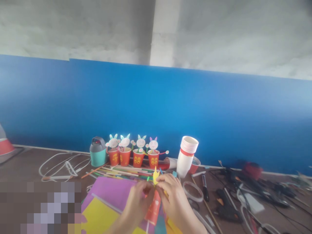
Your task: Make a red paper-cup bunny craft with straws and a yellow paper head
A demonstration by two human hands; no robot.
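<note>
A yellow paper cutout (156,177) with pointed tips stands up between my hands. My right hand (172,195) pinches it from the right with closed fingers. From the other side, my left hand (138,201) brings thumb and curled fingertips together at its lower end, so the contact point is partly hidden. Just below the fingers lies a red paper cup (153,209) on its side, with a thin white stick showing near its lower end. Purple paper (109,188) and yellow paper (102,216) sheets spread under and left of my hands.
Several red cups (138,158) with rabbit faces stand behind the colored sticks (126,172). Left of them is a teal container (98,154). To the right stand stacked white cups (187,156), a tape ring (193,191), a black glue gun (226,204) and tangled cables.
</note>
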